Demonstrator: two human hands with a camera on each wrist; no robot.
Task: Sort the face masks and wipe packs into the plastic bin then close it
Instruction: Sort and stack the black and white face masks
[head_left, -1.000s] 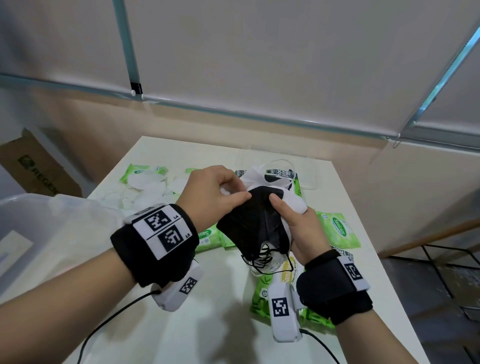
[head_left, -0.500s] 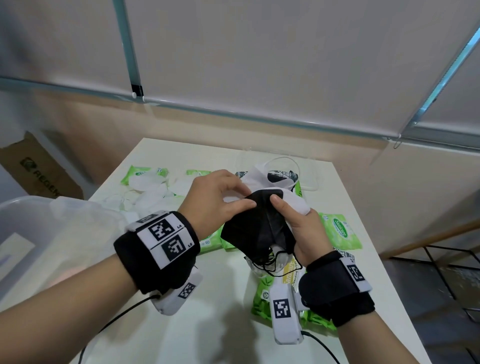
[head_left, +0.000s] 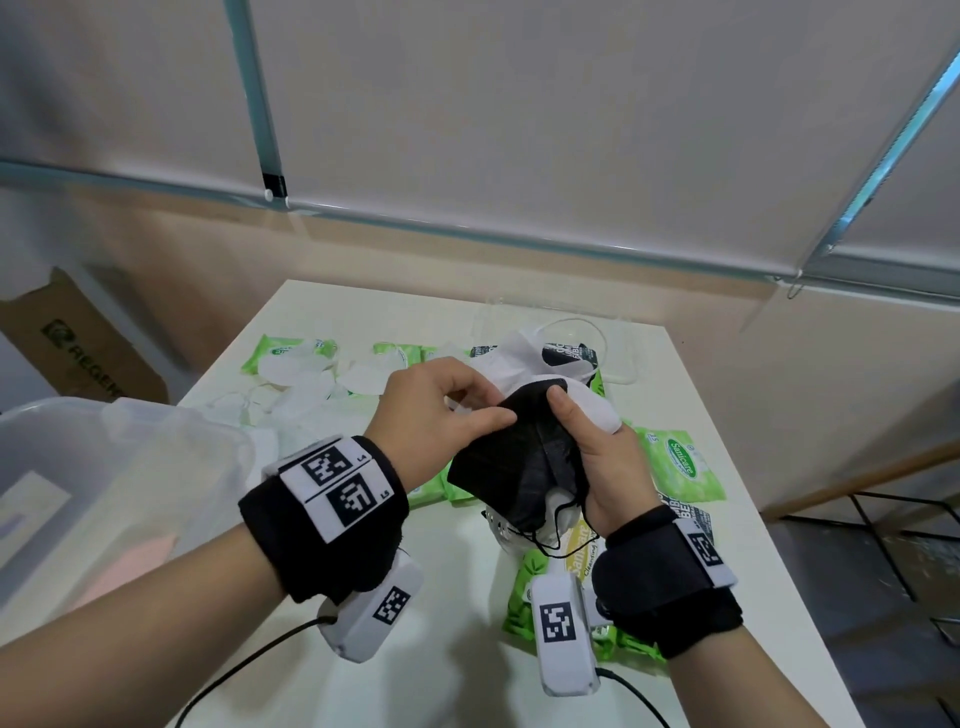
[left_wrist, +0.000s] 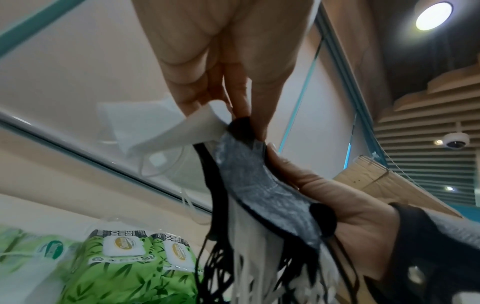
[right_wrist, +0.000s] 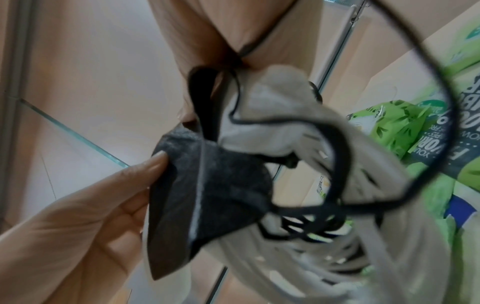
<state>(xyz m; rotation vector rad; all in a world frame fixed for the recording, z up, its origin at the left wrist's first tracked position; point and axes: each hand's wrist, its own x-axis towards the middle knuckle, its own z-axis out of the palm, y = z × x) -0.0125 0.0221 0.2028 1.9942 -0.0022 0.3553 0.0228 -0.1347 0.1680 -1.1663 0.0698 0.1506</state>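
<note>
Plastic bin (head_left: 119, 457): translucent, open, at the table's left edge, its lid not identifiable; any mask released short of its rim would probably land on the table (head_left: 457, 649) or slide off it. Loose white masks (head_left: 301, 384): lying flat on the far left of the table, partly over green wipe packs (head_left: 275, 349), not yet binned; thin and light, so a passing sleeve could likely sweep them away. Left hand (head_left: 441, 415): its grip pinches the top edge of the black mask (head_left: 511, 467), thumb against forefinger. Right hand (head_left: 602, 467): its grip curls round a bundle of white masks (head_left: 592, 413) with the black one laid over it (several layers, count unclear). Risk, as judged: the pinch covers only the outer layer, so inner masks may slip out during the carry leftward. Ear loops (right_wrist: 337, 144): black and white cords dangling tangled beneath the bundle; these could snag on the wipe packs below (head_left: 540, 587), on a wrist camera, or on the bin's rim, dragging a mask back out.
</note>
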